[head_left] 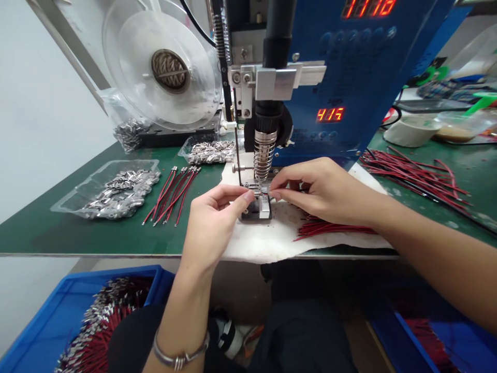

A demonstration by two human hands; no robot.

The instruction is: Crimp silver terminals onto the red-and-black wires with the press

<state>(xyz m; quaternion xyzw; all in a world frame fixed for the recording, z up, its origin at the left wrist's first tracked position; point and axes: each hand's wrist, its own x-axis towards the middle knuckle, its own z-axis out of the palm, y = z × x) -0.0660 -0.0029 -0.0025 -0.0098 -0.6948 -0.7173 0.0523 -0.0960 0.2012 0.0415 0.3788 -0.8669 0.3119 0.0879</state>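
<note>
My left hand point(217, 217) pinches a small metal piece at the left of the little metal fixture point(264, 206), under the spring-wrapped tip point(265, 150) of the machine. From the right, my right hand point(322, 189) has its thumb and forefinger closed on a thin wire that reaches the fixture; much of that wire is hidden by the fingers. A bundle of red and black wires point(330, 228) lies on the white cloth point(267, 243) below my right hand.
Left on the green table point(116, 241) are a tray of metal parts point(124, 189), a second tray point(212, 151) and wires with metal ends point(173, 194). More wires point(415, 173) lie right. The blue machine point(334, 77) stands behind. Blue bins point(42, 316) hold wires below.
</note>
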